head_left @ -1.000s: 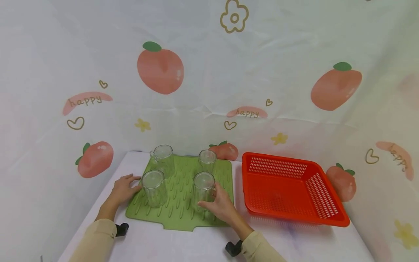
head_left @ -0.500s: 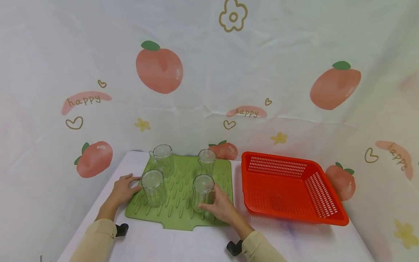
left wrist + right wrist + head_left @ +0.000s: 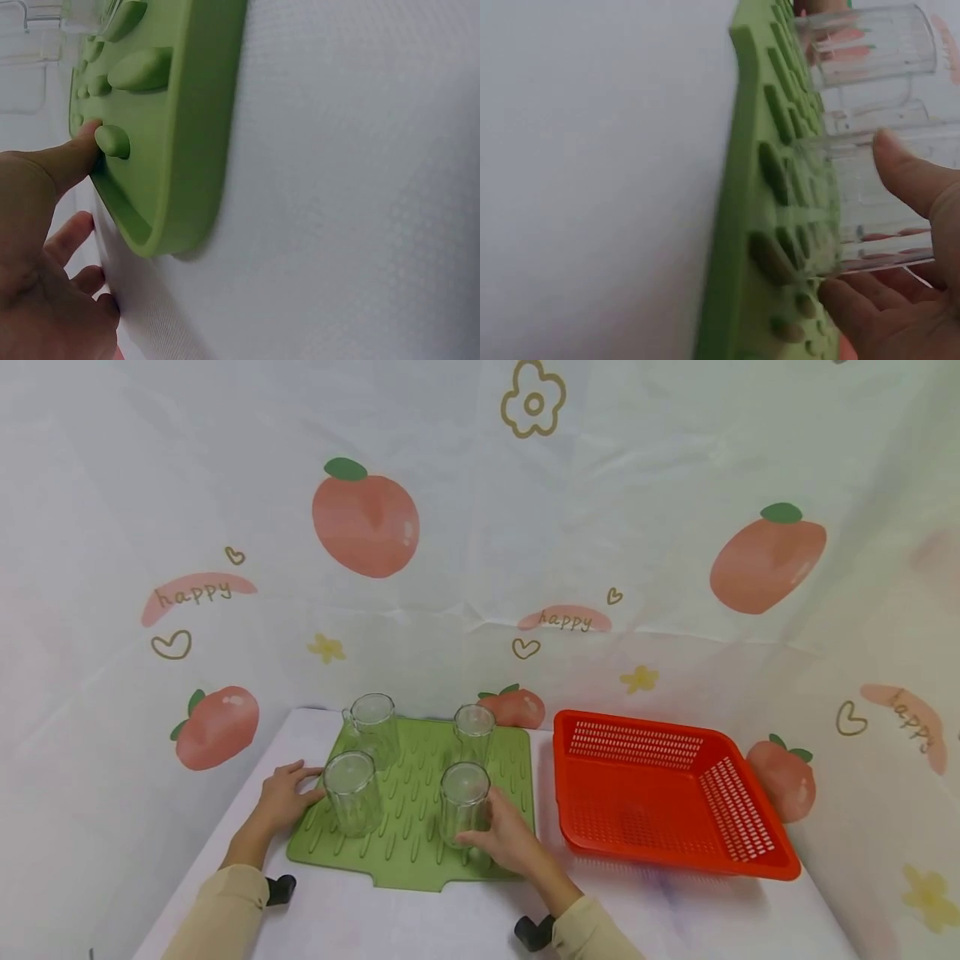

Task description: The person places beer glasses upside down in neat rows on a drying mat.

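Note:
Several clear glass mugs stand upside down on a green drying mat [image 3: 408, 868]. My right hand [image 3: 513, 837] holds the front right mug [image 3: 463, 806] by its side, thumb at the front and fingers round the far side; in the right wrist view the mug's [image 3: 877, 202] rim is right at the mat's ridges. My left hand [image 3: 282, 795] rests at the mat's left edge. In the left wrist view its thumb [image 3: 71, 157] lies on the mat's rim while the other fingers rest on the table. Nearest that hand is the front left mug [image 3: 352, 797].
Behind stand a back left mug [image 3: 375, 735] with its handle to the left and a back right mug [image 3: 474, 735]. To the right of the mat sits a red plastic basket [image 3: 637, 785] with slotted walls. A printed curtain [image 3: 480, 527] hangs behind the white table [image 3: 360, 927].
My right hand has closed in on the front right mug, which has moved slightly toward me on the mat. The left hand stays in place.

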A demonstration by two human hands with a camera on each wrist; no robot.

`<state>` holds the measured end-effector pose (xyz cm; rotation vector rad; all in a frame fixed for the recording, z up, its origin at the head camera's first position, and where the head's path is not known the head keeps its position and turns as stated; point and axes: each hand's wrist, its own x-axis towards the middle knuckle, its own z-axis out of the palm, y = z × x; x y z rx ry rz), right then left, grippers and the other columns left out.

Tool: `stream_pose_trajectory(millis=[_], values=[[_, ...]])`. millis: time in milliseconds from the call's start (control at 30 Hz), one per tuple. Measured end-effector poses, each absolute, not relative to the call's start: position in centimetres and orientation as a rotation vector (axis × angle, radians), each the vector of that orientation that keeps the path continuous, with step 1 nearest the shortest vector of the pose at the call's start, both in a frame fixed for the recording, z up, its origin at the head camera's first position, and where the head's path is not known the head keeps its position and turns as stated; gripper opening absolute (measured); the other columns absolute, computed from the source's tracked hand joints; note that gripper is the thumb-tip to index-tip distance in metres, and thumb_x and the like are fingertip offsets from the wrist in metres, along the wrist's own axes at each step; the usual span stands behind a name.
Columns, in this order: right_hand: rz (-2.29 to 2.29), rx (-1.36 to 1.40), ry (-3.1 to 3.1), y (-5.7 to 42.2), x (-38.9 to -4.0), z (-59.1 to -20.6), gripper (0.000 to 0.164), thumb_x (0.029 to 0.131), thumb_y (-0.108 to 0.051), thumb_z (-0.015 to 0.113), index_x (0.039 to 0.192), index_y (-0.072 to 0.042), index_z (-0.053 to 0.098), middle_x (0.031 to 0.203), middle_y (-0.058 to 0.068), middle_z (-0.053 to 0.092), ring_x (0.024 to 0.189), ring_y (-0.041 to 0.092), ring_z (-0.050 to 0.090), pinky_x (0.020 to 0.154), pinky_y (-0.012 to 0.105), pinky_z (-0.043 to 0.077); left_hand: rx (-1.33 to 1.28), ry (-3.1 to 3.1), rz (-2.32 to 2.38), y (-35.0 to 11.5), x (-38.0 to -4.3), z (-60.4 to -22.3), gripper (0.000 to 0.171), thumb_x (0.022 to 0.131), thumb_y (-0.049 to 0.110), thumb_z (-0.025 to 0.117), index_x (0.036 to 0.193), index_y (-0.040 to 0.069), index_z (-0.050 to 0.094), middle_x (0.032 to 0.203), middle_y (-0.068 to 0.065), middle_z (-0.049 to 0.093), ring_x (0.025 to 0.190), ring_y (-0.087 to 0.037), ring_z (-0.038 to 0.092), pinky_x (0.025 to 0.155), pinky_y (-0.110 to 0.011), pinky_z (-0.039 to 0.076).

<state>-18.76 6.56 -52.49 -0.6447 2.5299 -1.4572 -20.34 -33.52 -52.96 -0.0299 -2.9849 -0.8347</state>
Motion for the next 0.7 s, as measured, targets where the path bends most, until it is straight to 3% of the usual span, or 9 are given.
stream_pose_trajectory(millis=[433, 700], values=[[-1.394, -0.589, 2.582, 6.4, -18.6, -51.4, 0.089, 0.08, -0.02, 0.089, 0.152, -0.012, 0.038, 0.149, 0.01, 0.054, 0.14, 0.032, 0.052, 0.113, 0.058, 0.045, -0.029, -3.006, -0.805, -33.5, -20.7, -52.8, 0.045, 0.096, 0.02, 0.069, 0.131, -0.007, 0.062, 0.147, -0.044, 0.04, 0.133, -0.067, 0.036, 0.108, -0.077, 0.032], [-1.153, -0.565, 2.634, 7.0, -16.5, -47.8, 0.113, 0.08, -0.019, 0.087, 0.163, -0.003, 0.011, 0.161, 0.021, 0.037, 0.146, 0.038, 0.042, 0.117, 0.059, 0.04, 0.001, -2.946, -0.945, -34.0, -20.4, -50.3, 0.051, 0.102, 0.021, 0.059, 0.142, -0.009, 0.05, 0.148, -0.044, 0.038, 0.137, -0.064, 0.032, 0.11, -0.075, 0.03]])
